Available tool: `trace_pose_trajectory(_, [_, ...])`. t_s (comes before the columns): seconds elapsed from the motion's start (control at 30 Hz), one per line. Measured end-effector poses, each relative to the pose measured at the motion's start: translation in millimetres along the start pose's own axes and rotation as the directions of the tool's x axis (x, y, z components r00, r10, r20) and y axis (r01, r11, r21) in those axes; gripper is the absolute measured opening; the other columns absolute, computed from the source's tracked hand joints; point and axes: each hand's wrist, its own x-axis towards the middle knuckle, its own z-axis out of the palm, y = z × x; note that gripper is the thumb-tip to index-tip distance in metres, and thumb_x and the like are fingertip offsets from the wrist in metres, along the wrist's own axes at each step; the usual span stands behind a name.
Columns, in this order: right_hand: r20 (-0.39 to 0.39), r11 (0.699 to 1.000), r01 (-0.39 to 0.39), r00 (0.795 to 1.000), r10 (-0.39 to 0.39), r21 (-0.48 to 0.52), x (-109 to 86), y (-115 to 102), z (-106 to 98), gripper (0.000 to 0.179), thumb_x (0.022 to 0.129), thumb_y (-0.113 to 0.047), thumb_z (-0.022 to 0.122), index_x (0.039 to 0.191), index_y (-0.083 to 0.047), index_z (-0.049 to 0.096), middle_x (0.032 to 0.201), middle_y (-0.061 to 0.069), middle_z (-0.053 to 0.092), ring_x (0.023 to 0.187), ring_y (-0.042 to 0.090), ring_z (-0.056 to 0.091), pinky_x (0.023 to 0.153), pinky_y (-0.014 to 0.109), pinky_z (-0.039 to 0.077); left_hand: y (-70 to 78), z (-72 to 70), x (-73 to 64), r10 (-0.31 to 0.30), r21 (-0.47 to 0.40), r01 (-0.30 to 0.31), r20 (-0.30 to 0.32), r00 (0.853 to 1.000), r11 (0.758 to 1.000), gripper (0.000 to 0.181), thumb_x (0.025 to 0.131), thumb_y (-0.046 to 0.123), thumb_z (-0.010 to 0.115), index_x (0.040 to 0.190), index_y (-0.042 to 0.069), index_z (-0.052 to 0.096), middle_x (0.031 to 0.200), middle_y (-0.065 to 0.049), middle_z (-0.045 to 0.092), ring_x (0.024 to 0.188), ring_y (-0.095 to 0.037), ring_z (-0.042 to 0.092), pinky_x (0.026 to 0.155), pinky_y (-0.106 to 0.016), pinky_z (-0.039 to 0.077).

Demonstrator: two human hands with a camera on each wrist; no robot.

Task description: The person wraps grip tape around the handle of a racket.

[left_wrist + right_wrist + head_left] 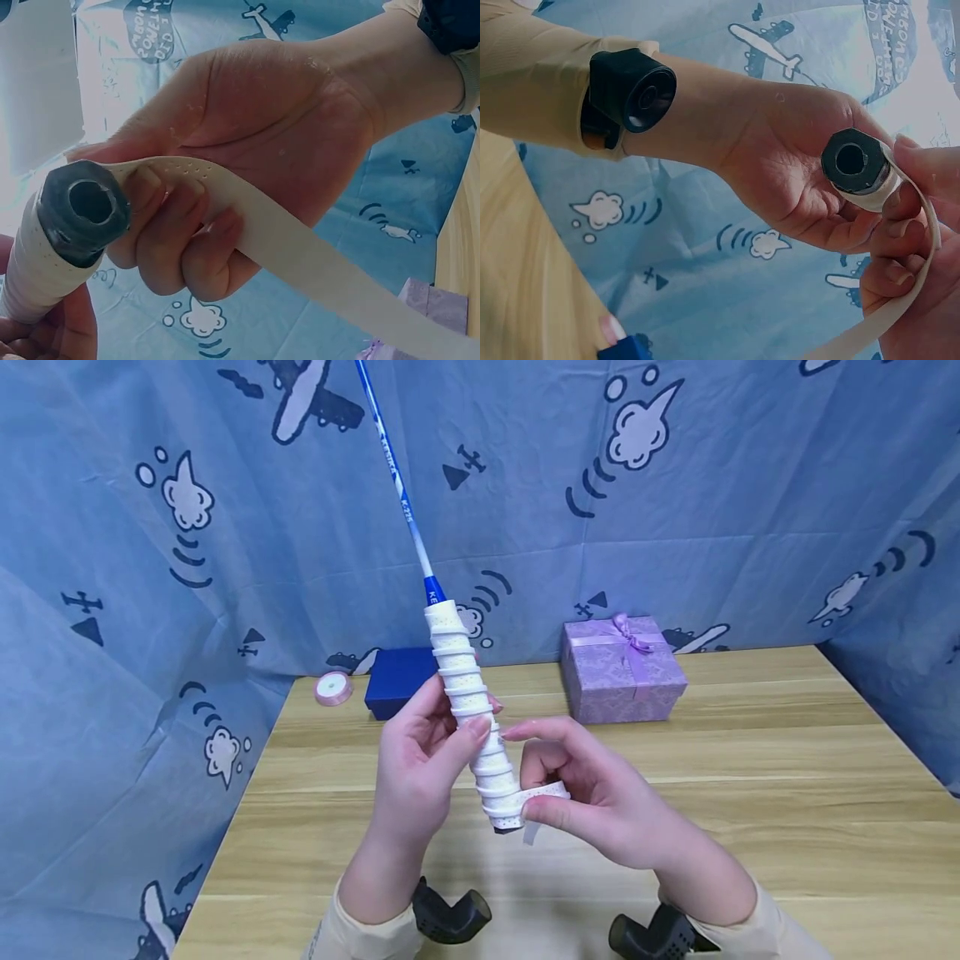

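Observation:
A badminton racket with a blue and white shaft slants up out of the head view; its head is out of frame. White perforated grip tape winds round the handle in overlapping ridged turns down to the butt. My left hand holds the handle at mid-length, thumb across the front. Near the bottom, my right hand pinches the loose tape tail between thumb and curled fingers, its index finger by the handle. The left wrist view shows the tail hanging past the palm. A dark eight-sided butt end with a round hole stays uncovered.
On the wooden table stand a purple ribboned gift box, a dark blue box, partly behind the left hand and handle, and a pink ribbon roll. Blue printed cloth hangs behind. Black cameras sit at both wrists.

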Motion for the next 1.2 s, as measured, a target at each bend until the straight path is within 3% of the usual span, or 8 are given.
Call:
trace_pose_trajectory(0.17, [-0.015,0.999,-0.049,0.999,0.049,0.021,0.0,0.2,-1.5,0.052,0.09,0.02,0.063,0.137,0.009,0.043,0.091,0.012,0.057,0.077,0.02,0.062,0.062,0.029,0.056,0.4,-0.4,-0.3,0.006,-0.017,-0.006,0.004,1.0,1.0,0.05,0.097,-0.002,0.058,0.146,-0.004,0.05,0.11,-0.011,0.066,0.098,-0.02,0.065,0.083,-0.023,0.057])
trace_pose_trajectory(0.33, [-0.006,0.994,-0.045,0.999,0.045,0.099,-0.3,2.7,-1.2,0.047,0.092,0.016,0.064,0.134,0.007,0.043,0.092,0.018,0.058,0.082,0.02,0.063,0.065,0.028,0.057,-2.2,-1.1,0.2,0.033,-0.107,-0.025,0.069,0.997,0.994,0.051,0.099,0.003,0.06,0.147,-0.009,0.046,0.111,-0.007,0.067,0.101,-0.019,0.064,0.084,-0.023,0.056])
trace_pose_trajectory(0.53, [0.014,0.975,-0.016,1.0,0.013,0.222,0.9,5.6,-2.2,0.058,0.09,0.019,0.063,0.14,0.004,0.037,0.088,0.021,0.054,0.085,0.019,0.062,0.07,0.027,0.058,-5.0,-1.7,0.7,0.053,-0.194,-0.025,0.141,0.989,0.981,0.065,0.102,0.02,0.067,0.151,-0.011,0.038,0.118,-0.005,0.067,0.109,-0.018,0.064,0.091,-0.022,0.057])
trace_pose_trajectory(0.83, [0.042,0.936,-0.086,0.996,0.076,0.341,2.5,4.7,-2.3,0.067,0.094,0.016,0.061,0.152,-0.001,0.031,0.093,0.012,0.055,0.094,0.012,0.065,0.076,0.024,0.059,-5.3,-1.4,0.5,0.086,-0.258,-0.044,0.154,0.984,0.965,0.066,0.102,0.017,0.065,0.154,-0.009,0.033,0.12,-0.008,0.064,0.109,-0.018,0.063,0.097,-0.025,0.056])
trace_pose_trajectory(0.97, [0.059,0.911,-0.109,0.994,0.093,0.397,3.2,6.0,-3.6,0.073,0.094,0.014,0.062,0.156,-0.004,0.028,0.118,0.007,0.066,0.103,0.013,0.065,0.084,0.025,0.059,-5.2,-0.4,-0.4,0.115,-0.31,-0.056,0.176,0.978,0.949,0.068,0.103,0.016,0.064,0.156,-0.01,0.03,0.122,-0.008,0.062,0.107,-0.017,0.065,0.097,-0.025,0.056])
trace_pose_trajectory(1.1, [0.088,0.871,-0.135,0.991,0.105,0.473,2.2,6.3,-5.6,0.078,0.094,0.018,0.057,0.161,-0.007,0.024,0.159,0.007,0.047,0.117,0.022,0.068,0.094,0.033,0.06,-6.3,1.6,0.8,0.133,-0.376,-0.044,0.216,0.967,0.926,0.069,0.103,0.016,0.062,0.157,-0.009,0.027,0.123,-0.008,0.062,0.102,-0.016,0.068,0.094,-0.025,0.058])
trace_pose_trajectory(1.2, [0.104,0.861,-0.113,0.992,0.07,0.496,1.1,6.0,-5.5,0.08,0.094,0.022,0.053,0.161,-0.005,0.02,0.162,0.008,0.043,0.119,0.028,0.069,0.095,0.038,0.06,-7.1,2.3,1.6,0.119,-0.365,-0.028,0.23,0.966,0.93,0.07,0.103,0.017,0.062,0.157,-0.009,0.026,0.125,-0.008,0.061,0.103,-0.017,0.069,0.093,-0.027,0.059])
